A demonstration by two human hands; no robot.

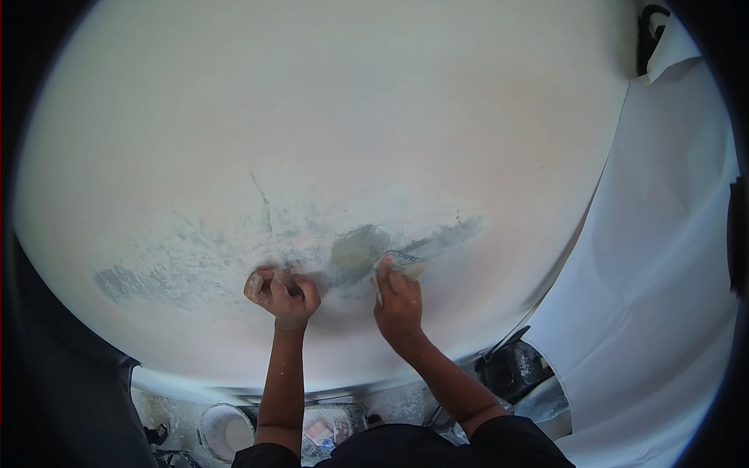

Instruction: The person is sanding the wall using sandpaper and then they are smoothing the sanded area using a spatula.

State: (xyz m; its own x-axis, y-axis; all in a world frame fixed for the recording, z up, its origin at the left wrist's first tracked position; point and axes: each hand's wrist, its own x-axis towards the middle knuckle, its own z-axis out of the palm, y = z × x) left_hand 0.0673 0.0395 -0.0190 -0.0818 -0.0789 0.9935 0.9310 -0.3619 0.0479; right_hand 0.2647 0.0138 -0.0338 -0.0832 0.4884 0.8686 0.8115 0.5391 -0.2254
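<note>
A large, pale, curved panel (359,101) fills most of the view. Grey scuffed streaks run across its lower part, with a darker damp-looking patch (357,253) between my hands. My right hand (399,308) presses a folded sheet of sandpaper (412,264) flat to the panel, just right of that patch. Dark printing shows on the sheet's back. My left hand (284,295) is curled against the panel to the left of the patch, its fingers dusty. Whether anything sits inside those curled fingers cannot be made out.
White sheeting (655,234) hangs along the panel's right edge. Below the near edge stand a white bucket (225,431) holding pale liquid, a spattered tray (343,421) with a pinkish block, and a black container (515,370). Dark covering (62,374) lies at lower left.
</note>
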